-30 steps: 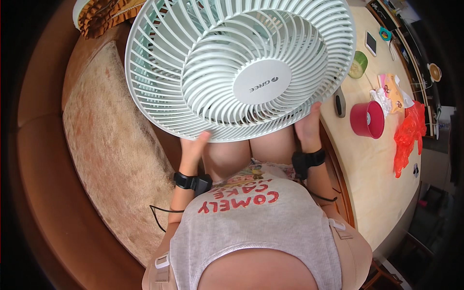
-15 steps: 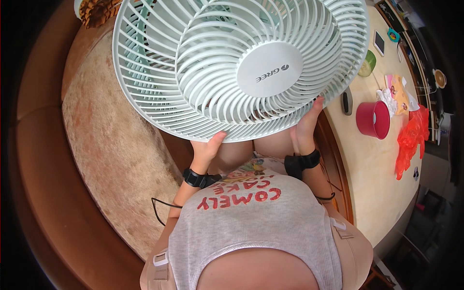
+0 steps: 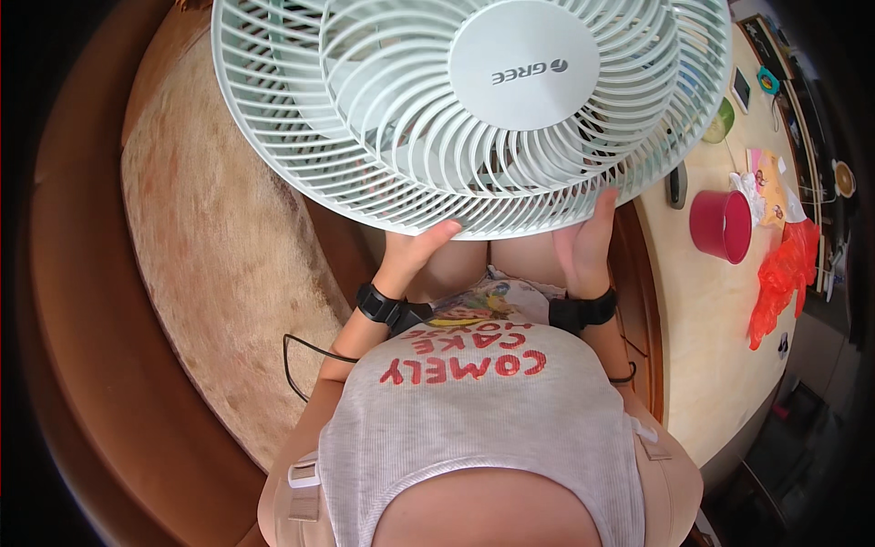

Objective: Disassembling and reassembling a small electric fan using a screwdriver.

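Observation:
A large, pale mint electric fan (image 3: 525, 66) fills the upper part of the view, its round grille of curved ribs and smooth hub cap facing me. Blades show dimly through the ribs. At the near rim, left of the middle, my left hand (image 3: 417, 253) grips the edge with its thumb on the front. My right hand (image 3: 588, 242) holds the same rim farther right, thumb up against the ribs. The other fingers of both hands are mostly hidden behind the grille. The fan's far edge runs out of the picture.
On my left is a brown sofa (image 3: 82, 273) with a tan plush cover (image 3: 219, 255). To the right, a pale table (image 3: 702, 365) bears a dark pink tub (image 3: 720, 226), a red plastic bag (image 3: 784, 278), a dark handheld device (image 3: 675, 186), a phone (image 3: 741, 89) and a green round thing (image 3: 719, 122).
The grille has turned to face me more squarely, and its hub has shifted up and slightly right. Both hands have moved slightly right with it, still holding the rim.

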Demonstrator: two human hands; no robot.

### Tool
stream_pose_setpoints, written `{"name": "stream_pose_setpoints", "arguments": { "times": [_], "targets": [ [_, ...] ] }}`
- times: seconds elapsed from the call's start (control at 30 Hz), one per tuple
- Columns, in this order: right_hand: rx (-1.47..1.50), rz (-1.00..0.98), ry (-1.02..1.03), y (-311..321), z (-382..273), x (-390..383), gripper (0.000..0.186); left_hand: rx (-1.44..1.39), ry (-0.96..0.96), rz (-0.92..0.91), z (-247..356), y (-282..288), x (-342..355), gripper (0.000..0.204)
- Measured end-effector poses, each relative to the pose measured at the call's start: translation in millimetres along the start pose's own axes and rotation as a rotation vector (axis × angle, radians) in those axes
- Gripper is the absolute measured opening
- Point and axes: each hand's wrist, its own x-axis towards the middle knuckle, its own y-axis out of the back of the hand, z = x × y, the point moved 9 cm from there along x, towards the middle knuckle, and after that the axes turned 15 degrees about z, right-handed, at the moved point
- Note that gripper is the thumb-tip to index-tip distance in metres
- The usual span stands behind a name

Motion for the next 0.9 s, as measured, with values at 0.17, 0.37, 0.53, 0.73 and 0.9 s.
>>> {"name": "stream_pose_setpoints", "arguments": {
  "times": [0.17, 0.37, 0.53, 0.73, 0.9],
  "targets": [
    [-0.133, -0.259, -0.118, 36, 56, -16, 0.074, -0.537, 0.161, 0.097, -18, 16, -12, 0.064],
    [-0.031, -0.125, -0.128, 28, 45, -31, 0.072, -0.034, 0.052, -0.230, -13, -7, -25, 0.051],
    [0.014, -0.114, -0.044, 32, 40, -30, 0.072, -0.045, 0.001, -0.111, 3, -8, -35, 0.040],
    [-0.140, -0.067, -0.089, 32, 38, -36, 0.084, 0.054, -0.135, -0.058, 23, -11, -35, 0.038],
    [-0.141, -0.041, -0.087, 29, 38, -33, 0.085, 0.023, -0.091, -0.004, 30, -11, -32, 0.037]
  ]
}}
